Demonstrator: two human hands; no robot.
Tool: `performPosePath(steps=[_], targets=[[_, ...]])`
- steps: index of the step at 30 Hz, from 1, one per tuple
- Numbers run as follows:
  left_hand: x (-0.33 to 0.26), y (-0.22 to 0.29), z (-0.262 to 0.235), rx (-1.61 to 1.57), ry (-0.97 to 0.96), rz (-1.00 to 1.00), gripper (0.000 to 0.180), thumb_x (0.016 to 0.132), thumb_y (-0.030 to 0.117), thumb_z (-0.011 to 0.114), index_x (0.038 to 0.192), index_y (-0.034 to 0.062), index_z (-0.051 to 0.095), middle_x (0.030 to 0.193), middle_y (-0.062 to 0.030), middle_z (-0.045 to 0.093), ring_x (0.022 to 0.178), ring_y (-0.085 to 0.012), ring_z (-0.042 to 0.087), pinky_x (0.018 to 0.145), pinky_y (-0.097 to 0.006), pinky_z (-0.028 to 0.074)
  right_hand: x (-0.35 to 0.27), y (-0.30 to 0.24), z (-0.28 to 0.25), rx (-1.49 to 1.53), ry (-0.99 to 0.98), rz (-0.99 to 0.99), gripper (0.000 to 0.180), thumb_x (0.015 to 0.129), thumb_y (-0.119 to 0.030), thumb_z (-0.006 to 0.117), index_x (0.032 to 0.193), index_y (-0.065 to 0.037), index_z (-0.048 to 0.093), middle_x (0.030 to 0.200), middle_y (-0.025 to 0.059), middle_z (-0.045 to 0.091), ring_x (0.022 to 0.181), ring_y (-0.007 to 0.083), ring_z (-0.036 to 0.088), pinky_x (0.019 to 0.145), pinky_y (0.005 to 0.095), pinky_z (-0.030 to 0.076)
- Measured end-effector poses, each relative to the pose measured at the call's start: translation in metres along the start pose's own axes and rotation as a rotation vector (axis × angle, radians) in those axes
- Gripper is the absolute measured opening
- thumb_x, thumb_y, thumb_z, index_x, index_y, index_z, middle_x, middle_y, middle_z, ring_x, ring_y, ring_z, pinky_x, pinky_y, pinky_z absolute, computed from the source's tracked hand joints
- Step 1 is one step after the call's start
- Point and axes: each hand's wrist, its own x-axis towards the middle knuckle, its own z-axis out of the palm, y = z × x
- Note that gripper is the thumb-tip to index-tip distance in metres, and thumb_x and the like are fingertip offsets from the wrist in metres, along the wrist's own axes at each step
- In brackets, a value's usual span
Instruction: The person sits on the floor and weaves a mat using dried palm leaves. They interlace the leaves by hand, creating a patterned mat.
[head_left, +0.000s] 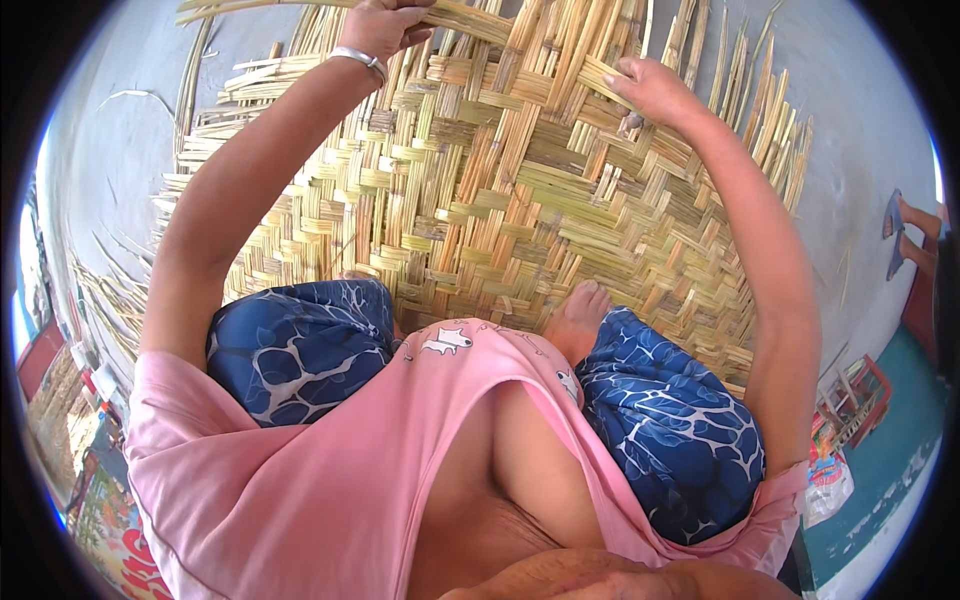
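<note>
A half-woven mat [470, 190] of yellow-green split reed strips spreads across the floor beneath both my hands. At its far left edge my left hand [385, 28], with a silver bangle on the wrist, is closed around a bundle of long flat strips [465, 20] that runs sideways across the weave. My right hand [655, 92] is at the far right part of the mat, its fingers curled onto the end of a flat strip bundle [600, 78]. Some fingertips there are hidden under the hand. Unwoven strip ends stick out along the far and side edges.
Loose strips [110, 295] lie on the grey floor at the left. My bare foot [580, 315] rests on the mat's near part. Another person's feet in blue sandals [893, 235] show at the far right. A red-framed rack [855, 400] and a plastic bag [828, 470] stand at the right.
</note>
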Motion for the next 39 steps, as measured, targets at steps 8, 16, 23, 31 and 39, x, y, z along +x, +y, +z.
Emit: performPosePath(steps=[8, 16, 23, 31, 39], targets=[[-0.062, -0.011, 0.022, -0.077, 0.044, -0.245, 0.028, 0.1, 0.01, 0.063, 0.127, 0.0016, 0.064, 0.119, -0.0094, 0.069, 0.107, -0.0206, 0.07, 0.089, -0.033, 0.059, 0.003, -0.008, -0.002, -0.197, -0.045, 0.062, 0.045, 0.103, -0.032, 0.055, 0.139, -0.005, 0.057, 0.077, 0.0112, 0.07, 0.068, 0.0213, 0.069, 0.071, 0.0399, 0.055], [-0.063, -0.005, 0.018, -0.265, 0.081, -0.293, 0.028, 0.101, 0.008, 0.06, 0.128, 0.0031, 0.066, 0.12, -0.011, 0.069, 0.104, -0.0219, 0.071, 0.088, -0.034, 0.06, 0.01, 0.007, -0.005, -0.118, -0.073, 0.01, 0.045, 0.101, -0.03, 0.059, 0.137, -0.002, 0.059, 0.084, 0.0149, 0.07, 0.065, 0.0218, 0.068, 0.067, 0.0387, 0.055], [-0.06, -0.016, 0.006, -0.413, 0.074, -0.319, 0.026, 0.1, 0.007, 0.06, 0.125, 0.0021, 0.068, 0.121, -0.0119, 0.07, 0.1, -0.0229, 0.072, 0.086, -0.034, 0.062, 0.014, 0.011, -0.008, -0.32, -0.062, -0.054, 0.033, 0.098, -0.025, 0.062, 0.118, 0.001, 0.065, 0.083, 0.0185, 0.068, 0.068, 0.0274, 0.07, 0.067, 0.0417, 0.056], [-0.055, -0.019, -0.007, -0.446, -0.045, -0.345, 0.031, 0.098, 0.006, 0.06, 0.128, 0.0014, 0.065, 0.123, -0.0125, 0.067, 0.105, -0.0223, 0.069, 0.086, -0.037, 0.062, 0.014, -0.089, -0.004, -0.61, 0.184, -0.439, 0.026, 0.092, -0.019, 0.067, 0.112, -0.002, 0.065, 0.111, 0.0193, 0.067, 0.104, 0.0383, 0.066, 0.089, 0.0481, 0.053], [-0.032, -0.014, -0.026, -0.529, -0.421, -0.278, 0.026, 0.094, 0.009, 0.065, 0.119, 0.0005, 0.066, 0.107, -0.0105, 0.072, 0.102, -0.0235, 0.07, 0.096, -0.04, 0.056, 0.074, -0.128, 0.04, -0.222, 0.046, -0.461, 0.055, 0.092, -0.04, 0.07, 0.131, -0.003, 0.062, 0.113, 0.0181, 0.071, 0.105, 0.0357, 0.067, 0.093, 0.0444, 0.052]])
